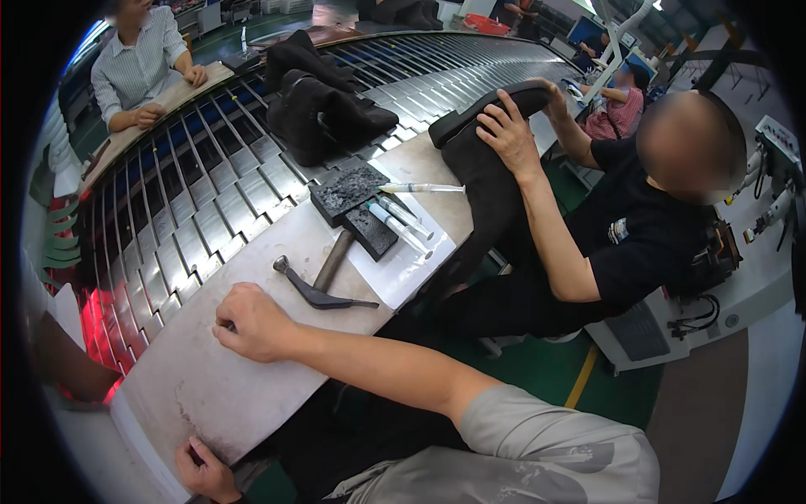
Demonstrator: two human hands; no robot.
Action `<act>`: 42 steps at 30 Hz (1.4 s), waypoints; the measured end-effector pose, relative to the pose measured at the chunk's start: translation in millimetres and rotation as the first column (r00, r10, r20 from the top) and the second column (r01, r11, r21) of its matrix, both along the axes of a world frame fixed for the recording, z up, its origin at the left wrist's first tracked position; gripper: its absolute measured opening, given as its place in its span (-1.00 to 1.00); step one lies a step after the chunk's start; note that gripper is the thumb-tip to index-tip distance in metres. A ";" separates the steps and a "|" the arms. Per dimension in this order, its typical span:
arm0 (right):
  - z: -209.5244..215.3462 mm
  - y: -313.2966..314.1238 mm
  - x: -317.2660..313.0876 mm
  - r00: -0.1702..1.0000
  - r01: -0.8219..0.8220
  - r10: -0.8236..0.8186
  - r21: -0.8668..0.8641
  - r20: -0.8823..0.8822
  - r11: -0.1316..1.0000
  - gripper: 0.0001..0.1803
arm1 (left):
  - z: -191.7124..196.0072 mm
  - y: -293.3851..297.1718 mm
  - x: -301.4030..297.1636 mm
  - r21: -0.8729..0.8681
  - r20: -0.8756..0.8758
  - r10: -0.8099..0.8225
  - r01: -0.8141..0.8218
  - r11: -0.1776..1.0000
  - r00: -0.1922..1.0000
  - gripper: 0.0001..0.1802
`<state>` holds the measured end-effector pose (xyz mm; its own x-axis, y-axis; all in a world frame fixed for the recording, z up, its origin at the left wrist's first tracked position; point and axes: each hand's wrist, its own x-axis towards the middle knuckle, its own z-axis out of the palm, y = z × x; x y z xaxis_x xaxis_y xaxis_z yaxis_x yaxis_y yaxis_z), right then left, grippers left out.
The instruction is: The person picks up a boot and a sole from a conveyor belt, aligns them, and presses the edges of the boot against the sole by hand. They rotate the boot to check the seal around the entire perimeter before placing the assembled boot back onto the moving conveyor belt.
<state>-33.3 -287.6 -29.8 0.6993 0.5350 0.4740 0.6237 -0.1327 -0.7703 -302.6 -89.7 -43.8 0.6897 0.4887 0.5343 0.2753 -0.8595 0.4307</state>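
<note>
Though at one worktop [210,378], hands [260,323] apart

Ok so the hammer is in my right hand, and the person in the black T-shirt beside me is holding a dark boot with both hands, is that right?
Not quite: the hammer isn't in your right hand; the head view shows it lying on the table, apart from that hand. The person in the black T-shirt is holding a dark boot with both hands.
</note>
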 end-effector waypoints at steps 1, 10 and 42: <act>0.3 0.5 -0.3 1.000 -0.002 0.002 0.003 -0.002 1.000 -0.75 | 0.4 0.2 -0.8 0.015 -0.001 -0.008 0.008 1.000 1.000 -0.77; 1.7 -0.6 -0.5 0.998 0.013 -0.014 0.020 0.056 1.000 -0.74 | 6.8 -1.2 -1.3 -0.007 -0.014 -0.015 0.015 1.000 1.000 -0.76; 7.1 -0.3 -3.9 1.000 -0.009 0.007 0.064 0.029 0.998 -0.74 | 20.0 -6.9 -9.7 0.031 -0.051 0.050 -0.049 0.998 0.997 -0.73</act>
